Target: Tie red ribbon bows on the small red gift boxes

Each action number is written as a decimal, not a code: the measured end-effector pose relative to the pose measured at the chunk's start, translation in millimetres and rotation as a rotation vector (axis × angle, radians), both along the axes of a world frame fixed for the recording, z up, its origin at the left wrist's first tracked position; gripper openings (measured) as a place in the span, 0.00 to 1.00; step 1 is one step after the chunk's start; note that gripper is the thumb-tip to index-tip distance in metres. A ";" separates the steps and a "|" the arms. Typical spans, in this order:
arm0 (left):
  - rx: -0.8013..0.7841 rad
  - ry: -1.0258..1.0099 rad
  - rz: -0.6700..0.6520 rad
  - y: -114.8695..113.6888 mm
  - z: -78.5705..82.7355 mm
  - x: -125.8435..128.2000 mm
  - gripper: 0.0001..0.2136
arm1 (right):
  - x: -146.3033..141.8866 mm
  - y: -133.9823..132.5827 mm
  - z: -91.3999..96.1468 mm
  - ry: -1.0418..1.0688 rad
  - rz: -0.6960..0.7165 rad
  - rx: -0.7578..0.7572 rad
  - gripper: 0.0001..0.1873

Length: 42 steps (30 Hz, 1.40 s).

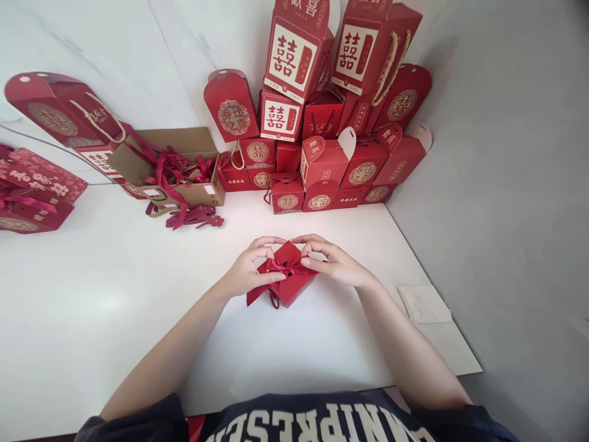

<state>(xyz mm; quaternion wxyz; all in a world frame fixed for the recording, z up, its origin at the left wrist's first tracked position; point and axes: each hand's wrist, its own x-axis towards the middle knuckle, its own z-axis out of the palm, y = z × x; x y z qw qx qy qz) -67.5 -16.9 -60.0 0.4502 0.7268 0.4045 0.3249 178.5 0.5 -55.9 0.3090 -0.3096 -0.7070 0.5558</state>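
**Small red box sitting under a two-handed grip, ribbon bow on top**

Stack of red boxes is standing beyond the grip, piled up against the pale wall, likely for saving table space. Cardboard carton is sitting beyond and left of the grip, its flaps open, ribbons spilling over its rim, probably for easy reaching. Small red box is resting on the table directly under the grip, one corner pointing toward the body; table seems to be taking its weight, so fingers are staying free for the bow. Right hand is pinching the bow's right side, thumb and finger together on it. Left hand is curling around the left side, thumb and finger apart with the loop between; cannot tell if it is pressing. Both are probably keeping the bow centred and flat. Cord loop is poking out below the bow, on the near side.

Edges: white table is stretching widest left of the grip, giving most room there. Right of the grip, table edge is slanting toward the body, a grey surface lying past it, so room is narrowing. White folded sheet is lying by that edge. Loose ribbon bundle is limiting reach ahead-left; strip between grip and stack is fairly short.
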 end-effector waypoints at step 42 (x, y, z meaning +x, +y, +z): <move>-0.562 -0.049 -0.004 -40.2 18.5 -19.2 0.15 | -9.4 -9.9 -13.2 0.157 -0.038 -0.223 0.18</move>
